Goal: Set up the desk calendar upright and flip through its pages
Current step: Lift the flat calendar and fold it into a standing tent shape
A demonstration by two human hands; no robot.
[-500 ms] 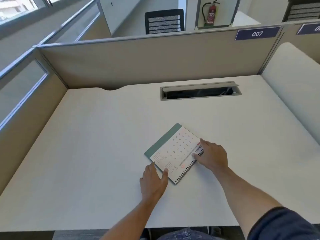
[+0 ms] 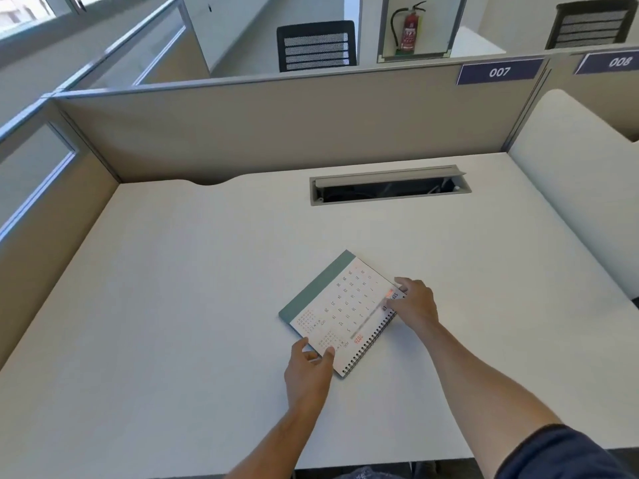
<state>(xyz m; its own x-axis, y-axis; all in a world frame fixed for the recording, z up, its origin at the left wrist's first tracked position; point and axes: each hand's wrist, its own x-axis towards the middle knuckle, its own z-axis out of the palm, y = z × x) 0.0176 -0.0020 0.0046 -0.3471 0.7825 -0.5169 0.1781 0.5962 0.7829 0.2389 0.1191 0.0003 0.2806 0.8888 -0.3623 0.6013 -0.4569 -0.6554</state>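
Observation:
The desk calendar (image 2: 340, 311) lies flat on the white desk (image 2: 179, 305), turned diagonally, with a green strip along its far-left edge and a black spiral binding along its near-right edge. Its white page shows grey and red numbers. My left hand (image 2: 309, 371) pinches the near-left corner, thumb and fingers on the page edge. My right hand (image 2: 413, 304) rests on the right corner by the spiral, fingers bent over the edge.
A grey cable slot (image 2: 389, 184) is cut into the desk behind the calendar. Beige partition walls (image 2: 276, 126) close off the back and left; a white panel (image 2: 574, 181) rises at the right. The desk's front edge runs just below my forearms.
My left hand's fingers have curled around the calendar's near-left corner. My right hand stays at the spiral corner. The calendar still lies flat.

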